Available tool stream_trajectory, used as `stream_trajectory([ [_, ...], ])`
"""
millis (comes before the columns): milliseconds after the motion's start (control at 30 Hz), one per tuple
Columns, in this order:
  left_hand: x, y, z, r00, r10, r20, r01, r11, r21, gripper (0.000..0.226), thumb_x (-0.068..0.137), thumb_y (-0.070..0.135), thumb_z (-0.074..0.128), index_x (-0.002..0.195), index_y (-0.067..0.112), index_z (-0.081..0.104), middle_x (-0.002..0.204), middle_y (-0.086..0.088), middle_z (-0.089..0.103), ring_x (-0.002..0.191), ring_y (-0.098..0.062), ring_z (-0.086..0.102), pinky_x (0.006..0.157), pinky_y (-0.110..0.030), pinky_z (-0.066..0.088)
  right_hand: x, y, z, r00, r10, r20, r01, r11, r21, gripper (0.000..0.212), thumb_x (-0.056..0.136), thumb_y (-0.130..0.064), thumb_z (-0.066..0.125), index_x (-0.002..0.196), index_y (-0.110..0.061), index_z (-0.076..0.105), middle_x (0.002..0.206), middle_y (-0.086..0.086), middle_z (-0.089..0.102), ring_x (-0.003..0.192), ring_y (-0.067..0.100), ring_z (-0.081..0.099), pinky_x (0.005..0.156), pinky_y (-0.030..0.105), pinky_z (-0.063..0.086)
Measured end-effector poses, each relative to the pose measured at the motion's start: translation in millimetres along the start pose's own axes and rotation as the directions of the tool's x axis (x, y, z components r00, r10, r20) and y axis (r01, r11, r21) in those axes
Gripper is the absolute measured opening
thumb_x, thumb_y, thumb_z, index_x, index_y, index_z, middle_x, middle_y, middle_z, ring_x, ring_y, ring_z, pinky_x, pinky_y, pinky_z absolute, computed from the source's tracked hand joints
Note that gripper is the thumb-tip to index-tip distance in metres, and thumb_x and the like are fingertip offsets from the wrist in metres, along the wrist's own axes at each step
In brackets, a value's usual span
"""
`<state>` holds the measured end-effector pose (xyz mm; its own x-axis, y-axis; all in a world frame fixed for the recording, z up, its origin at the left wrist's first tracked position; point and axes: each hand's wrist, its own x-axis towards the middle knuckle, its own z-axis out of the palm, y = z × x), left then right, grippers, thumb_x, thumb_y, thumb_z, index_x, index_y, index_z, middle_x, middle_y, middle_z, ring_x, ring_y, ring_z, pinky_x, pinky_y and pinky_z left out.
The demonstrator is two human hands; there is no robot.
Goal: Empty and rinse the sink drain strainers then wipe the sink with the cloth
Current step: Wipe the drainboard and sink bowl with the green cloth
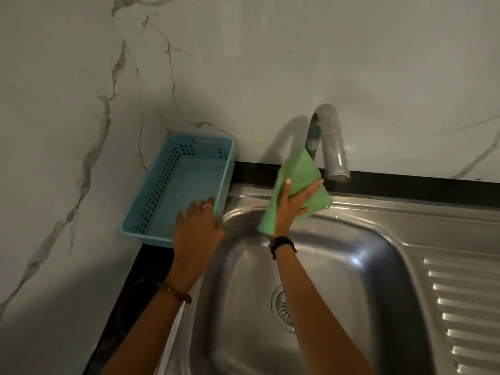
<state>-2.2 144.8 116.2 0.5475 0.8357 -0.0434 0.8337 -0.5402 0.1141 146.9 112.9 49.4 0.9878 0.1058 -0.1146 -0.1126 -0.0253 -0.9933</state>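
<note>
A green cloth (299,171) lies spread over the back rim of the steel sink (351,255), its top corner reaching the faucet spout (328,139). My right hand (293,205) presses flat on the cloth with straight fingers and the thumb out. My left hand (197,228) rests with spread fingers on the sink's left edge, touching the near right corner of a blue basket (167,190). The drain strainer (280,307) sits in the basin floor, half hidden behind my right forearm.
The blue perforated basket stands on the dark counter (130,293) in the corner against the marble wall (81,104). A ribbed drainboard (465,307) runs to the right of the basin.
</note>
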Motion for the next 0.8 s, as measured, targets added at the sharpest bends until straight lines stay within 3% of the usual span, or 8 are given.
stream_trajectory([
  [67, 3, 0, -2, 0.997, -0.068, -0.023, 0.065, 0.99, -0.129, 0.035, 0.092, 0.029, 0.045, 0.122, 0.014, 0.054, 0.11, -0.018, 0.067, 0.103, -0.036, 0.061, 0.085, -0.041, 0.047, 2, 10, 15, 0.995, -0.068, -0.079, 0.054, 0.986, -0.16, 0.094, 0.09, -0.042, 0.054, 0.149, -0.01, -0.012, 0.16, 0.011, 0.003, 0.147, 0.028, 0.007, 0.115, 0.043, -0.013],
  [167, -1, 1, 0, 0.995, -0.086, -0.053, 0.076, 0.984, -0.161, 0.032, 0.094, 0.031, 0.043, 0.12, 0.016, 0.056, 0.102, -0.018, 0.07, 0.095, -0.037, 0.065, 0.077, -0.04, 0.049, 0, 22, 27, 0.984, -0.158, -0.082, 0.104, 0.885, -0.455, 0.098, 0.09, -0.045, 0.054, 0.145, 0.009, -0.006, 0.156, 0.025, 0.004, 0.146, 0.035, 0.008, 0.115, 0.044, -0.01],
  [267, 1, 0, 4, 0.992, -0.077, -0.095, 0.06, 0.982, -0.177, 0.031, 0.095, 0.028, 0.043, 0.122, 0.017, 0.055, 0.102, -0.015, 0.07, 0.095, -0.035, 0.065, 0.076, -0.039, 0.049, -8, 39, 32, 0.98, -0.2, -0.019, 0.143, 0.759, -0.635, 0.078, 0.096, -0.039, 0.041, 0.145, 0.01, 0.005, 0.154, 0.029, 0.011, 0.145, 0.037, 0.011, 0.115, 0.044, -0.008],
  [333, 1, 0, 5, 0.991, -0.063, -0.115, 0.041, 0.981, -0.187, 0.03, 0.096, 0.028, 0.043, 0.12, 0.016, 0.056, 0.099, -0.015, 0.071, 0.092, -0.033, 0.066, 0.071, -0.035, 0.047, -25, 44, 40, 0.953, -0.273, 0.128, 0.278, 0.628, -0.727, 0.064, 0.098, -0.032, 0.036, 0.147, 0.002, 0.014, 0.154, 0.026, 0.016, 0.145, 0.037, 0.014, 0.115, 0.048, -0.004],
  [433, 0, 0, 2, 0.988, -0.054, -0.146, 0.019, 0.973, -0.229, 0.028, 0.096, 0.027, 0.044, 0.112, 0.011, 0.061, 0.087, -0.015, 0.072, 0.08, -0.032, 0.068, 0.059, -0.027, 0.034, -52, 52, 55, 0.863, -0.327, 0.384, 0.5, 0.451, -0.739, 0.057, 0.096, -0.025, 0.037, 0.148, -0.009, 0.02, 0.155, 0.021, 0.018, 0.144, 0.036, 0.016, 0.112, 0.051, -0.003],
  [600, 0, 0, 1, 0.991, -0.042, -0.129, 0.019, 0.985, -0.172, 0.028, 0.098, 0.027, 0.038, 0.114, 0.015, 0.057, 0.089, -0.008, 0.071, 0.077, -0.023, 0.067, 0.057, -0.026, 0.034, -56, 56, 52, 0.784, -0.253, 0.568, 0.619, 0.399, -0.677, 0.061, 0.098, -0.03, 0.04, 0.15, -0.014, 0.014, 0.158, 0.015, 0.004, 0.147, 0.031, 0.002, 0.113, 0.048, -0.014],
  [800, -2, 2, -4, 0.99, -0.057, -0.128, 0.042, 0.992, -0.119, 0.026, 0.098, 0.029, 0.037, 0.106, 0.016, 0.058, 0.086, -0.007, 0.07, 0.074, -0.022, 0.066, 0.056, -0.026, 0.032, -66, 54, 42, 0.671, -0.178, 0.72, 0.717, 0.4, -0.57, 0.052, 0.101, -0.025, 0.028, 0.15, -0.012, 0.016, 0.159, 0.014, -0.001, 0.148, 0.026, -0.003, 0.114, 0.043, -0.018],
])
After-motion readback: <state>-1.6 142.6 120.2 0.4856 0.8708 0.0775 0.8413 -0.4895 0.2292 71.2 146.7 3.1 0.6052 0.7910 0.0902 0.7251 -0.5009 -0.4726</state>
